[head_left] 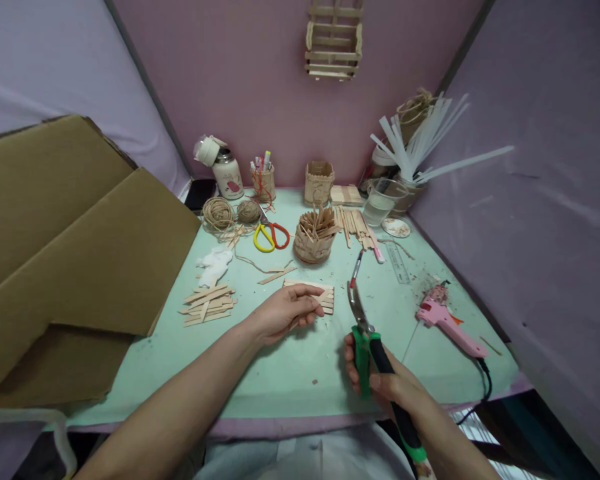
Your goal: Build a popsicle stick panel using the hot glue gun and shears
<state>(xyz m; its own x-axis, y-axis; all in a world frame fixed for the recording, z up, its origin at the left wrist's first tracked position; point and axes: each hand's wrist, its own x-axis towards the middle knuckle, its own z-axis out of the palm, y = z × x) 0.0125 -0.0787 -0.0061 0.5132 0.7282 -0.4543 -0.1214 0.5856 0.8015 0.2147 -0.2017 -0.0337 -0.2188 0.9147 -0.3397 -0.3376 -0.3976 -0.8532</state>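
Observation:
My left hand (296, 305) is closed, pinching a short wooden craft stick (323, 296) between thumb and fingers. Just behind and partly under it lies a small flat panel of craft sticks (300, 284), which the hand partly covers. In my right hand (380, 380) are pruning shears (364, 353) with green and black handles, their curved metal blades pointing away from me. The blades are apart from the stick. A red-and-grey pen (357, 265) lies beyond the blade tips.
A pink glue gun (445, 323) lies right, its cord over the edge. Loose sticks (207, 305) and cardboard (80, 247) are left. Behind stand a basket of sticks (314, 243), scissors (271, 237), twine balls (219, 215) and a clear plastic cup (380, 203).

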